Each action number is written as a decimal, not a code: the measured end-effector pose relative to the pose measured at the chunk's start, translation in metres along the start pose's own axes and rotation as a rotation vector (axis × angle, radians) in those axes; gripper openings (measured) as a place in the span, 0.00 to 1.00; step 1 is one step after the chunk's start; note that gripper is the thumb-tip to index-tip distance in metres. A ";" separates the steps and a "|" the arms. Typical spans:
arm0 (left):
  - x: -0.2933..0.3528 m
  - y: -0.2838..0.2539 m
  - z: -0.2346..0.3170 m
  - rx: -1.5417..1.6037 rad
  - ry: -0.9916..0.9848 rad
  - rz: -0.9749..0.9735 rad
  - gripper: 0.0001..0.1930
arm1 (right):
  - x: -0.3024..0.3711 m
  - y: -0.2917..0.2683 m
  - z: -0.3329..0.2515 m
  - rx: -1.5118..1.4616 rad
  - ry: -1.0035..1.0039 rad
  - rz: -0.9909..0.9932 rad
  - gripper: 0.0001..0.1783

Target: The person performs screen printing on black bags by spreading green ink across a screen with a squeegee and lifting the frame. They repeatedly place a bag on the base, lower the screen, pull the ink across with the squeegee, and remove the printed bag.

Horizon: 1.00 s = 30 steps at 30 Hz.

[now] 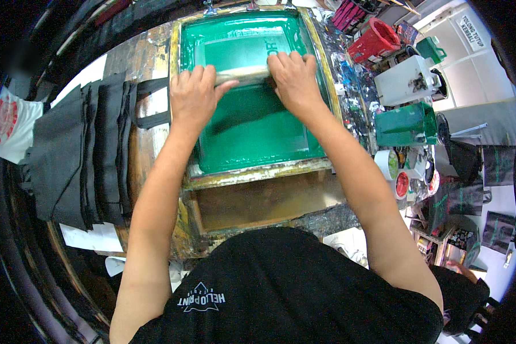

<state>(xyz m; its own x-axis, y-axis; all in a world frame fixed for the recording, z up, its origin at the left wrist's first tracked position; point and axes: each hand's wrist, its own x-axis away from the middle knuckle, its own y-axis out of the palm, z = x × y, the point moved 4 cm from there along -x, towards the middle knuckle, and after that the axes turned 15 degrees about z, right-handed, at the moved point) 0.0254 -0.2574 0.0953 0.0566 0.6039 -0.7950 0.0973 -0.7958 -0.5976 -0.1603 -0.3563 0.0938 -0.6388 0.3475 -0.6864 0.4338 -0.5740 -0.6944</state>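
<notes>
A screen-printing screen (261, 143) with green mesh and a paint-stained frame lies flat on the worktable. Across its middle stands a squeegee (242, 75) with a pale handle, and a dark band shows on the mesh just below it. My left hand (195, 94) is closed over the squeegee's left end, its thumb pointing inward. At the other end my right hand (295, 80) grips the same handle with its fingers folded over the top. Wet-looking green ink (241, 23) lines the far and side edges of the screen. The squeegee's blade is mostly hidden.
Overlapping black fabric bags (80, 155) lie left of the screen, one handle reaching its frame. At right stand a red bucket (375, 40), a whitish jug (404, 80), a green-stained container (407, 124) and small ink tubs (387, 164). Another person (461, 295) is at lower right.
</notes>
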 end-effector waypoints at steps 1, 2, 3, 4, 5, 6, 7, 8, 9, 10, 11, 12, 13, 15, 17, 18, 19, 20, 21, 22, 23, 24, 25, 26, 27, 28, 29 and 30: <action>0.008 -0.012 0.007 -0.005 0.003 -0.010 0.26 | 0.010 -0.011 -0.005 0.006 -0.007 -0.009 0.08; 0.016 -0.024 0.014 0.006 -0.008 -0.024 0.25 | 0.020 -0.021 -0.011 -0.008 0.014 -0.059 0.13; 0.025 -0.036 0.020 0.018 -0.018 -0.038 0.25 | 0.030 -0.031 -0.016 -0.022 0.035 -0.109 0.19; 0.033 -0.047 0.027 0.031 -0.028 -0.050 0.25 | 0.040 -0.042 -0.021 -0.035 0.056 -0.159 0.25; 0.041 -0.058 0.034 0.021 -0.022 -0.067 0.26 | 0.049 -0.055 -0.027 -0.037 0.063 -0.149 0.21; 0.047 -0.069 0.039 0.034 -0.023 -0.076 0.26 | 0.057 -0.068 -0.033 -0.038 0.060 -0.138 0.16; 0.053 -0.079 0.045 0.054 -0.027 -0.080 0.26 | 0.064 -0.080 -0.038 -0.040 0.056 -0.127 0.12; 0.059 -0.088 0.050 0.072 -0.031 -0.082 0.26 | 0.071 -0.092 -0.043 -0.040 0.051 -0.115 0.08; 0.065 -0.097 0.056 0.082 -0.037 -0.099 0.26 | 0.079 -0.101 -0.048 -0.054 0.065 -0.147 0.09; 0.070 -0.108 0.060 0.077 -0.022 -0.090 0.26 | 0.086 -0.110 -0.053 -0.052 0.065 -0.152 0.09; 0.074 -0.117 0.064 0.076 -0.010 -0.086 0.26 | 0.091 -0.117 -0.057 -0.049 0.066 -0.155 0.09; 0.077 -0.123 0.067 0.080 0.006 -0.070 0.26 | 0.094 -0.121 -0.059 -0.047 0.072 -0.188 0.09; 0.076 -0.126 0.069 0.113 0.001 -0.040 0.25 | 0.096 -0.122 -0.059 -0.056 0.079 -0.210 0.09; 0.077 -0.123 0.068 0.129 -0.053 -0.112 0.24 | 0.095 -0.125 -0.059 -0.076 0.096 -0.142 0.08; 0.081 -0.123 0.065 0.201 -0.091 -0.095 0.26 | 0.096 -0.124 -0.059 -0.078 0.093 -0.157 0.09; 0.086 -0.126 0.064 0.261 -0.107 -0.057 0.28 | 0.098 -0.124 -0.059 -0.067 0.082 -0.173 0.11; 0.091 -0.129 0.062 0.317 -0.126 -0.029 0.32 | 0.101 -0.124 -0.060 -0.048 0.079 -0.220 0.13; 0.100 -0.135 0.057 0.328 -0.148 0.012 0.36 | 0.104 -0.128 -0.062 -0.094 0.104 -0.166 0.16; 0.112 -0.144 0.052 0.336 -0.175 0.040 0.41 | 0.108 -0.132 -0.064 -0.133 0.137 -0.147 0.20; 0.126 -0.154 0.046 0.347 -0.204 0.066 0.46 | 0.113 -0.136 -0.067 -0.173 0.170 -0.133 0.23; 0.140 -0.159 0.038 0.262 -0.299 0.019 0.54 | 0.119 -0.136 -0.069 -0.248 0.238 -0.172 0.32; 0.153 -0.156 0.027 0.197 -0.399 -0.113 0.53 | 0.123 -0.137 -0.071 -0.244 0.236 -0.171 0.32; 0.165 -0.153 0.017 0.139 -0.480 -0.219 0.53 | 0.126 -0.138 -0.073 -0.252 0.228 -0.152 0.32; 0.175 -0.149 0.007 0.079 -0.560 -0.324 0.53 | 0.128 -0.138 -0.074 -0.263 0.226 -0.146 0.32; 0.184 -0.143 -0.001 0.060 -0.616 -0.467 0.49 | 0.129 -0.139 -0.074 -0.270 0.215 -0.107 0.33; 0.185 -0.143 -0.002 0.076 -0.573 -0.408 0.47 | 0.129 -0.138 -0.074 -0.265 0.208 -0.127 0.32; 0.188 -0.142 -0.005 0.087 -0.571 -0.396 0.45 | 0.127 -0.137 -0.073 -0.260 0.205 -0.141 0.31; 0.188 -0.142 -0.007 0.100 -0.559 -0.365 0.43 | 0.124 -0.137 -0.071 -0.252 0.202 -0.132 0.30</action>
<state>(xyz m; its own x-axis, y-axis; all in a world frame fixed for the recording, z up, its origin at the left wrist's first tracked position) 0.0289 -0.0307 0.0307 -0.4879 0.7432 -0.4578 -0.0818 -0.5612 -0.8237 -0.2535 -0.1821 0.0883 -0.5723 0.5606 -0.5985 0.5150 -0.3222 -0.7943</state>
